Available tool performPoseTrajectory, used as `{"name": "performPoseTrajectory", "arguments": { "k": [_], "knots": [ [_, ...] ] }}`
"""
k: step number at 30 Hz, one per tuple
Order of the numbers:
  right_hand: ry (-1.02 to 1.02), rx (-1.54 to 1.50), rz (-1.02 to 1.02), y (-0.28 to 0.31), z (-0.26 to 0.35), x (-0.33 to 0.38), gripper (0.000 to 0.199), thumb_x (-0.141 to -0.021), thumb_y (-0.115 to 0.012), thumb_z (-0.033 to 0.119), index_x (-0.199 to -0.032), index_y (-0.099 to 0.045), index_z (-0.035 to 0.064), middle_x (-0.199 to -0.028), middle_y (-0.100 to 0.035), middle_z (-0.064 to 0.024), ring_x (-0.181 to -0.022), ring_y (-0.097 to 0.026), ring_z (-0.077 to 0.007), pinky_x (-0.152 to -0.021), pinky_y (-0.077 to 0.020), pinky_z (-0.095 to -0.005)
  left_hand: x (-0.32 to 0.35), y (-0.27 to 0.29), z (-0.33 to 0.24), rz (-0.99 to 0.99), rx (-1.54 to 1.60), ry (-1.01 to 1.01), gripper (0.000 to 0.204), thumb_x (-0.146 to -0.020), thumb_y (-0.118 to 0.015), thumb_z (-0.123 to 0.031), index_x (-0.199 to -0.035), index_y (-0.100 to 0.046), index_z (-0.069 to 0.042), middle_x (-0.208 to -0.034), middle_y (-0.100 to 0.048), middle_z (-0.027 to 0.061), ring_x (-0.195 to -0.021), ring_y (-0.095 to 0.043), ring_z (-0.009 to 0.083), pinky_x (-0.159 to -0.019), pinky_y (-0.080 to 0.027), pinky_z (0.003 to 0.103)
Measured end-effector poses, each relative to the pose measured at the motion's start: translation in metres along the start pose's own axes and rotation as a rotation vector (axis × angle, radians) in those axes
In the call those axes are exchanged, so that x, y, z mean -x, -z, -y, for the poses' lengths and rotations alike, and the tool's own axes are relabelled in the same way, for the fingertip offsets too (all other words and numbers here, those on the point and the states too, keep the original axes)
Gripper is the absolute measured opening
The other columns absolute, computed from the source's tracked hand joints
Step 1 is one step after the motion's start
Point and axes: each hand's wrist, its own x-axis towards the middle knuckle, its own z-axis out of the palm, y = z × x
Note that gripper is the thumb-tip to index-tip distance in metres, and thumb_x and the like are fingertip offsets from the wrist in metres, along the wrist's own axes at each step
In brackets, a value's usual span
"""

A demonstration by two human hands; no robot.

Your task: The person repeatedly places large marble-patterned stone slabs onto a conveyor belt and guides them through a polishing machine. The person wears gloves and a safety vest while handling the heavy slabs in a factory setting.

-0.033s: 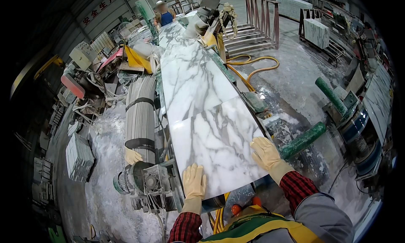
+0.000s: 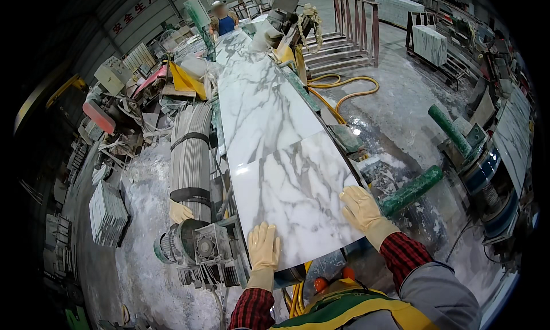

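A white marble slab (image 2: 303, 198) with grey veins lies flat on a long conveyor, its near end in front of me. My left hand (image 2: 264, 249), in a cream rubber glove, rests on the slab's near left edge with its fingers stretched forward. On the right edge lies my right hand (image 2: 360, 206), gloved alike, fingers extended and holding nothing. Beyond a seam, a second veined slab (image 2: 260, 112) continues along the conveyor toward the far end.
An electric motor (image 2: 197, 243) and strapped grey strips (image 2: 191, 152) stand left of the conveyor; a loose glove (image 2: 180, 211) lies there. Green rollers (image 2: 412, 191) jut out at right. A yellow hose (image 2: 358, 79) loops on the floor. A co-worker (image 2: 223, 22) stands at the far end.
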Motion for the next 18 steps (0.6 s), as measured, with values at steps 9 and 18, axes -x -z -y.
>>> {"name": "performPoseTrajectory", "arguments": {
  "k": [9, 18],
  "knots": [
    [-0.007, -0.011, 0.019, 0.002, 0.003, 0.006, 0.048, -0.092, -0.077, 0.019, -0.137, -0.068, 0.0028, -0.143, -0.068, -0.0243, -0.134, -0.063, -0.0468, -0.119, -0.0483, -0.0584, 0.004, 0.005, -0.005, -0.01, 0.013, -0.017, 0.053, -0.103, -0.072, -0.024, -0.153, -0.062, -0.008, -0.16, -0.059, 0.0231, -0.147, -0.053, 0.0491, -0.129, -0.036, 0.059],
    [0.01, -0.004, -0.004, 0.001, 0.002, 0.012, 0.048, -0.093, -0.077, 0.019, -0.137, -0.067, 0.0021, -0.142, -0.068, -0.0252, -0.132, -0.064, -0.047, -0.118, -0.049, -0.0587, 0.007, 0.006, -0.008, -0.002, 0.004, -0.011, 0.053, -0.102, -0.072, -0.023, -0.152, -0.062, -0.008, -0.159, -0.059, 0.0226, -0.146, -0.054, 0.0478, -0.128, -0.036, 0.058]
  ]
}}
